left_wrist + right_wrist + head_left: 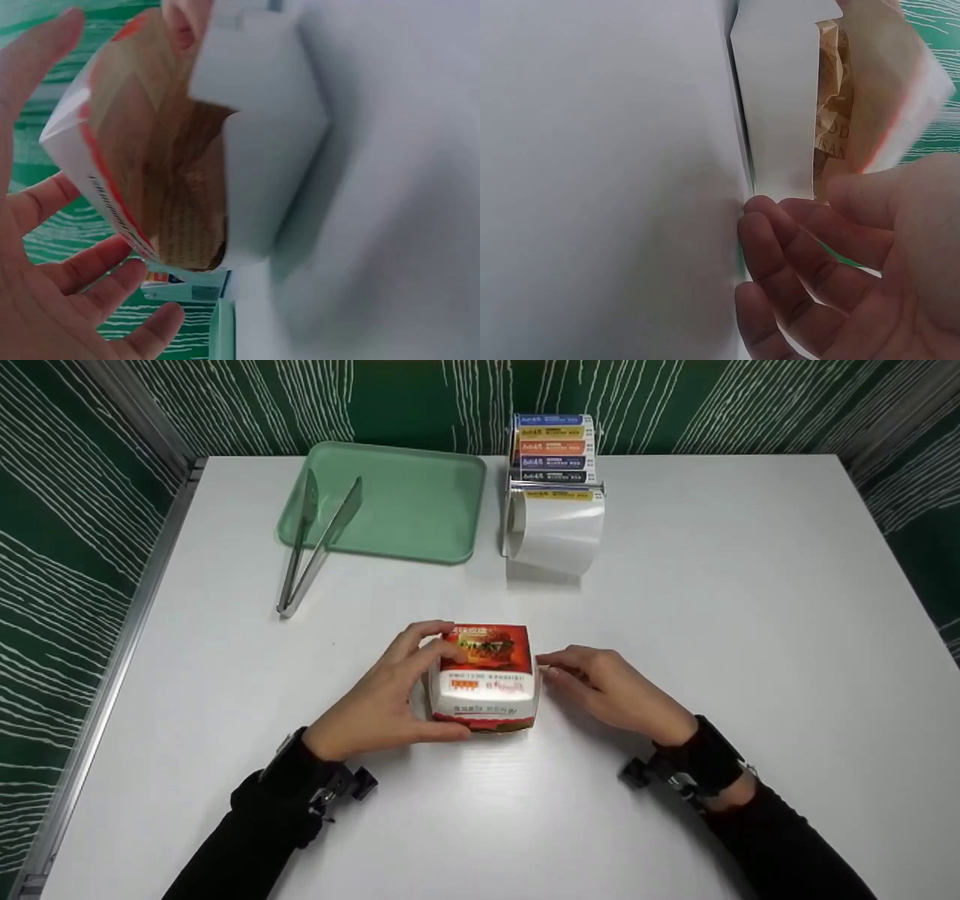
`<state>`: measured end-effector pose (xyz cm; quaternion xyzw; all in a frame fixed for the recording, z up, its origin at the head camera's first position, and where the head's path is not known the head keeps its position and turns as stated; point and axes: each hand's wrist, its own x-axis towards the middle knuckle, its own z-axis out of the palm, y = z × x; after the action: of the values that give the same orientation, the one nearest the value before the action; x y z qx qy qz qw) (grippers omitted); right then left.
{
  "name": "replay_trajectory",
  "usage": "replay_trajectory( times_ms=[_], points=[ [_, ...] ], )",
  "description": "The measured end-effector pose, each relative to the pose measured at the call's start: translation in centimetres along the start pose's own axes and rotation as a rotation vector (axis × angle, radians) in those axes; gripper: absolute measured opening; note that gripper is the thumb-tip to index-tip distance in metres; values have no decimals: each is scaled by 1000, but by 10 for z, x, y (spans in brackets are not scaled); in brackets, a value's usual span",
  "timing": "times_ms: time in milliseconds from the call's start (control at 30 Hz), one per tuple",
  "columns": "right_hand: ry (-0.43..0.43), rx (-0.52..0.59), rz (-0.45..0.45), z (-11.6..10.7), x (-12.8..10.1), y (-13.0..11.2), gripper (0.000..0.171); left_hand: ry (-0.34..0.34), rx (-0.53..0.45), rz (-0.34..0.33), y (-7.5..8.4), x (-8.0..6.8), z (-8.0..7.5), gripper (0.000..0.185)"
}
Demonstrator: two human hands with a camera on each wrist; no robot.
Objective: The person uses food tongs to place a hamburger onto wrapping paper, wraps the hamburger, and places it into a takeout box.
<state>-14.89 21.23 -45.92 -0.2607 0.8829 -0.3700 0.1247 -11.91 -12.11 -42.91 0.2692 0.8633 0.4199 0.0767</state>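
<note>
A printed burger box (487, 679) sits on the table between both hands, its red and white lid lowered but gaping above the base. Brown printed wrapping paper (191, 202) shows through the gap in the left wrist view, and what it wraps is hidden. My left hand (382, 705) spans the lid, thumb along the near side and fingertips at the far left. At the box's right side, my right hand (611, 694) pinches the edge between thumb and index finger. The right wrist view shows the white base wall (780, 112) against those fingertips.
Behind the box to the left lies a green tray (412, 510), with metal tongs (319, 547) resting across its left edge. A rack holding label rolls (559, 525) stands at the back middle. Green patterned panels (420, 405) border the white table (712, 570).
</note>
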Motion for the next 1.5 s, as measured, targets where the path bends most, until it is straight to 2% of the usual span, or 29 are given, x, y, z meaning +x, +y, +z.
replay_trajectory(
  times_ms=[167, 300, 400, 500, 600, 767, 933, 1033, 1233, 1367, 1500],
  points=[
    [-1, 5, 7, 0, 0, 1, 31, -14, 180, 43, 0, -6, 11, 82],
    [10, 5, 14, -1, 1, -2, 31, -5, 234, 47, -4, -5, 18, 86],
    [59, 3, 14, -2, 1, -7, 31, -3, 225, 27, -8, -3, 20, 89],
    [143, -6, -16, -2, 0, -15, 32, -3, 203, 5, -11, -1, 22, 94],
    [199, -38, -76, -1, -2, -25, 43, -5, 165, -1, -14, 2, 23, 99],
    [179, -145, -247, 7, 1, -40, 70, -24, 105, 12, -18, 8, 24, 102],
    [158, -207, -385, 18, 12, -47, 70, -34, 100, 37, -19, 15, 26, 102],
    [159, -177, -399, 19, 14, -47, 64, -24, 105, 48, -20, 18, 27, 102],
    [126, -151, -368, 15, 10, -47, 54, -11, 114, 51, -20, 20, 26, 95],
    [138, -186, -396, 16, 11, -44, 56, 0, 119, 66, -20, 21, 27, 89],
    [167, -225, -434, 20, 13, -41, 61, -12, 121, 48, -20, 21, 27, 89]
  ],
)
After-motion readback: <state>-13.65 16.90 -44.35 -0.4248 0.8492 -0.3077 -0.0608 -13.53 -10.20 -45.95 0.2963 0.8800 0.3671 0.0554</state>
